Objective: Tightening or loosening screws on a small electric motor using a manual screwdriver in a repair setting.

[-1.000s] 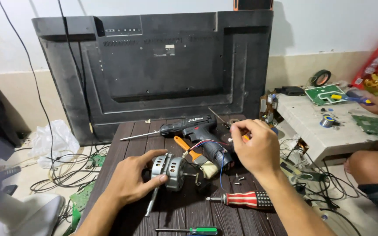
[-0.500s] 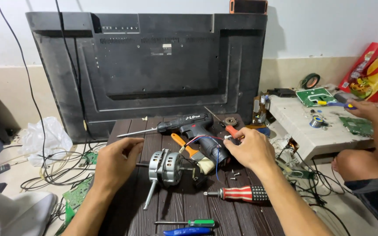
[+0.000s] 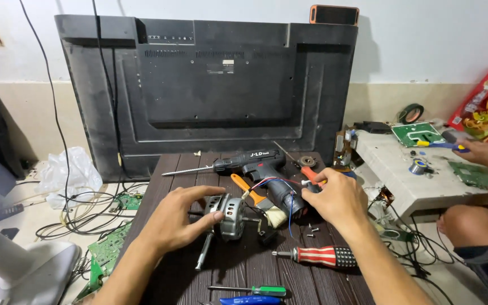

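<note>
Since the earlier frames the left hand (image 3: 179, 217) is being brought back against the small electric motor (image 3: 228, 213), and the view is being tilted slightly lower.

Nearest, at the bench (image 3: 159, 186) front edge, a green-handled screwdriver (image 3: 255, 290) and a blue-handled tool (image 3: 249, 300) are lying flat. Just beyond, a red-and-white striped screwdriver (image 3: 320, 256) is resting beside the right forearm.

At mid-bench the motor, a ribbed grey metal cylinder with a steel shaft, is being steadied by the left hand, fingers spread loosely around its left side. The right hand (image 3: 334, 197) is being held narrow, fingertips pinched on something small at the orange-handled tool (image 3: 312, 174); what exactly is gripped cannot be told. Thin red and blue wires (image 3: 280, 186) are running from the motor area toward that hand. Loose screws (image 3: 312, 229) are lying on the dark grooved wood. A paintbrush (image 3: 261, 203) and a black cordless drill (image 3: 252, 164) are lying behind.

Farthest, a large black television back panel (image 3: 210, 90) is leaning on the wall. At right, another person's hand (image 3: 481, 152) is working over a pale slab.

Risk, judged: the thin wires are likely to be strained or torn if the motor rolls, being round and only lightly held. The screws could be swept off by a forearm, being small and unsecured.
</note>
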